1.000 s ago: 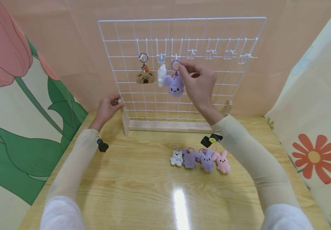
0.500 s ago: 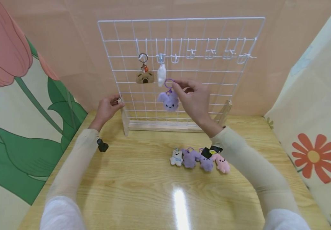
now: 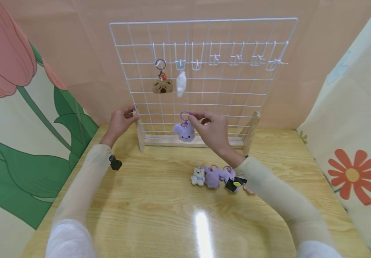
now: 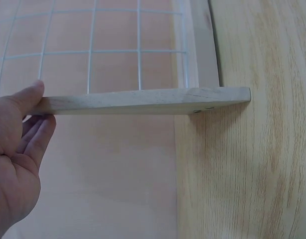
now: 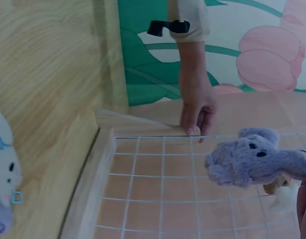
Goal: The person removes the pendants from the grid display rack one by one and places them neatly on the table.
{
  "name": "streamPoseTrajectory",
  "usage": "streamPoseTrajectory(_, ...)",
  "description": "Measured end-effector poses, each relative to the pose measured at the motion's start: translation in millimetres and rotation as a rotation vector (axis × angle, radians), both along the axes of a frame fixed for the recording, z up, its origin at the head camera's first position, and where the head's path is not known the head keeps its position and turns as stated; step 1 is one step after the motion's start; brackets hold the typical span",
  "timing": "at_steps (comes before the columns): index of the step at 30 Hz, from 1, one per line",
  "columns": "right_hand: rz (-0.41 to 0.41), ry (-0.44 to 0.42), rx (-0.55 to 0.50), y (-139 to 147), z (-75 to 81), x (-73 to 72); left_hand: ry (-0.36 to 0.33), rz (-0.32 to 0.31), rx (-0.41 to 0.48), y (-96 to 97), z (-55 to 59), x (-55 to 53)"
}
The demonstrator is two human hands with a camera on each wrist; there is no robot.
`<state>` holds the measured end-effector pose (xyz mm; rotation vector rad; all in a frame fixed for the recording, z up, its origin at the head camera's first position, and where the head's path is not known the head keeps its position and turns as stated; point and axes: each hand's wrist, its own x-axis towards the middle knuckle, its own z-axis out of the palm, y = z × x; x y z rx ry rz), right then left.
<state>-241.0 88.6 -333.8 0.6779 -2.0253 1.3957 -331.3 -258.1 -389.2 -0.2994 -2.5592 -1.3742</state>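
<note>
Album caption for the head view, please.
Right grip holding a purple plush bunny keychain, left grip on the wooden support of a wire grid rack.

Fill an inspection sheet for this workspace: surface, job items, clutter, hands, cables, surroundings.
Surface: wood-grain table with a glare patch.
Job items: held charm in front of rack; brown charm and white charm on hooks, five others bare; white bear, two purple charms and pink charm on table, pink mostly hidden by right sleeve.
Clutter: nothing seen.
Hands: left hand pinches side post; right hand pinches held charm's ring.
Cables: nothing seen.
Surroundings: peach backdrop; tulip panel left; red-flower panel right.
</note>
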Motion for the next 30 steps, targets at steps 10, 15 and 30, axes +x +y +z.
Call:
streamPoseTrajectory(10,0.041,-0.038,0.038,-0.3,-40.7,9.1,-0.005,-0.002,0.006,-0.1,-1.0,-0.6)
streamPoseTrajectory(15,0.062,-0.064,0.034,-1.7,-54.8,15.0,-0.013,-0.004,0.012,-0.2,-1.3,-0.2)
streamPoseTrajectory(30,0.112,-0.13,0.074,-6.7,-86.0,35.6,-0.006,-0.006,0.01,-1.0,-1.6,-0.9)
